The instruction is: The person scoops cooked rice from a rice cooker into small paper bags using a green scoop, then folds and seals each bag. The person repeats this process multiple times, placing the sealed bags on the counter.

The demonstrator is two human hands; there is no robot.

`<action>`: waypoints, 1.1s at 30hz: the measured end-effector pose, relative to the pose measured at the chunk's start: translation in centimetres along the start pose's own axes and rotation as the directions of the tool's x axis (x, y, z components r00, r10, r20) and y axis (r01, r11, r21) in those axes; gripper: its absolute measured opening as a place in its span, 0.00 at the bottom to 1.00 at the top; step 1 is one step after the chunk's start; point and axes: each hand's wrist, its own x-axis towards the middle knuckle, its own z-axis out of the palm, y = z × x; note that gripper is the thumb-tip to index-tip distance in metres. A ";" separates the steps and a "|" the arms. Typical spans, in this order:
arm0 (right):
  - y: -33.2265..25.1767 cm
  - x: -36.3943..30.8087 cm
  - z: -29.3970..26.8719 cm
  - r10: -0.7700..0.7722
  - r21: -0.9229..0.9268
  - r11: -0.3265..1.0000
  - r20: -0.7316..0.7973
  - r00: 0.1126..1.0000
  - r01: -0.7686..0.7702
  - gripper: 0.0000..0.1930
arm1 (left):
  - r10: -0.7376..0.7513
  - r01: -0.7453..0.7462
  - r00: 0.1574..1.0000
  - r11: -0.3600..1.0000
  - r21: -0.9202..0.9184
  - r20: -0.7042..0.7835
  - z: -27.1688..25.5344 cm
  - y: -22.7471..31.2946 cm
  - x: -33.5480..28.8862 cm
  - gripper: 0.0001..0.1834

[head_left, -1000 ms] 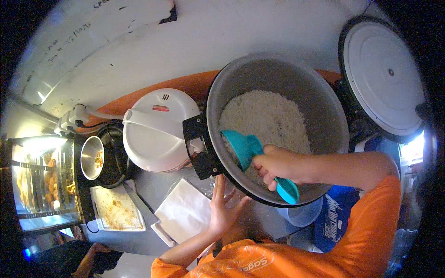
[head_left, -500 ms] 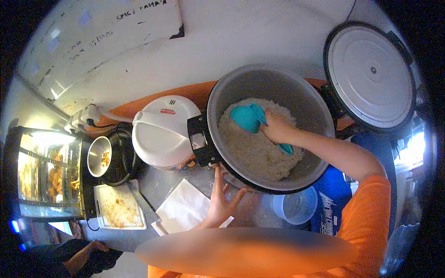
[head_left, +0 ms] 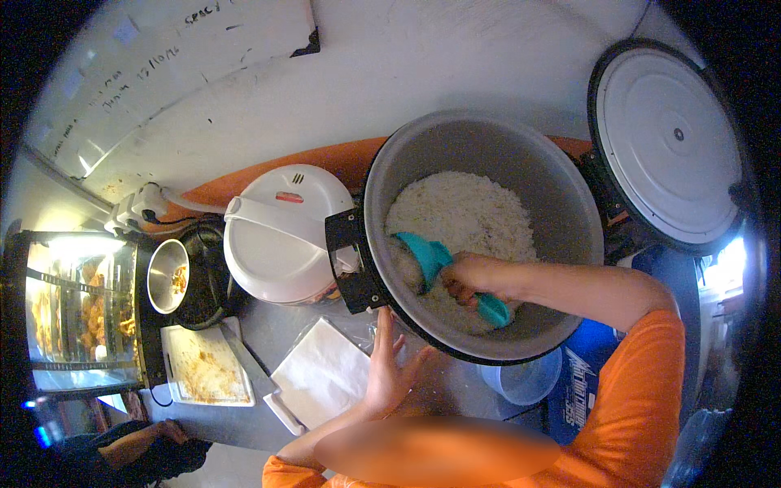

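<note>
In front of me stands a large rice cooker (head_left: 553, 187) with a deep grey pot. White cooked rice (head_left: 468, 215) covers its bottom. My right hand (head_left: 476, 278) reaches in from the right, closed round the handle of a teal scoop (head_left: 429, 256). The scoop's bowl is down at the rice on the pot's near left side, with some rice at its edge. Below the cooker's dark latch (head_left: 350, 264), my left hand (head_left: 389, 370) rests with fingers spread against the cooker's near outer side. It holds nothing.
The cooker's round lid (head_left: 671, 142) stands open at right. A smaller white rice cooker (head_left: 281, 244), white paper sheets (head_left: 321, 370), a stained cutting board (head_left: 203, 370), a knife (head_left: 252, 366), a metal bowl (head_left: 165, 276) and a lit food case (head_left: 81, 317) are leftward. A clear tub (head_left: 525, 378) sits nearer.
My right hand and the scoop have moved toward me, from the middle of the rice to the pot's near left side. The left hand stays against the cooker. The view has shifted slightly.
</note>
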 end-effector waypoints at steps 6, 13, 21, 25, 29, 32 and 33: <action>-5.1 -3.7 5.4 0.093 0.036 0.995 -0.175 0.980 -0.088 0.12 | 0.027 -0.027 1.000 0.999 -0.021 0.004 0.1 0.2 0.2 0.56; -6.5 -8.9 5.3 0.053 0.444 0.895 0.004 0.999 -0.049 0.11 | 0.049 -0.048 0.999 0.998 0.038 -0.012 -0.1 0.4 0.5 0.54; -5.4 -14.3 8.6 -0.399 0.892 0.420 0.349 0.848 -0.169 0.11 | 0.295 -0.283 0.953 0.946 0.159 -0.063 -1.7 -4.9 -6.4 0.41; 1.6 -12.9 13.9 -0.470 0.876 0.374 0.462 0.752 -0.305 0.25 | 0.050 -0.038 0.999 0.778 0.628 0.000 -2.3 -12.4 -17.7 0.36; 9.2 -5.2 19.7 -0.265 0.671 0.461 0.729 0.631 -0.581 0.33 | -0.011 -0.010 1.000 0.587 0.810 0.020 -0.3 -16.2 -25.0 0.37; 13.1 1.4 24.6 0.145 0.283 0.946 0.075 0.987 -0.160 0.32 | 0.151 -0.048 0.987 0.614 0.788 -0.057 0.3 -17.3 -26.0 0.38; 14.5 4.0 27.1 -0.230 -0.194 0.961 -0.178 0.957 0.195 0.34 | 0.156 -0.046 0.986 0.597 0.801 -0.060 0.3 -17.5 -25.9 0.40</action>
